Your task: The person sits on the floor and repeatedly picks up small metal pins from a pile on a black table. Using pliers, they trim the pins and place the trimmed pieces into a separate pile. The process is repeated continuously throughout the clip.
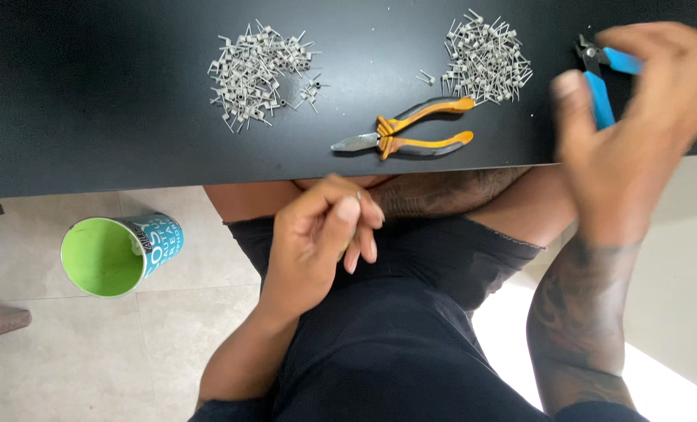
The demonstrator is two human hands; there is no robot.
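My right hand [637, 133] is raised over the right end of the black table [90, 117] and grips small cutters with blue handles [602, 82]. My left hand [321, 234] sits over my lap below the table edge, its fingertips pinched on a tiny metal piece [358, 195]. Two heaps of small metal coil pieces lie on the table: one at the left [258, 70], one at the right [487, 56]. Orange-handled pliers [411, 133] lie between the heaps near the front edge.
A teal cup with a green inside [118, 254] stands on the tiled floor at my left. A few loose coil pieces [426, 76] lie beside the right heap. Chair legs show at the far left edge.
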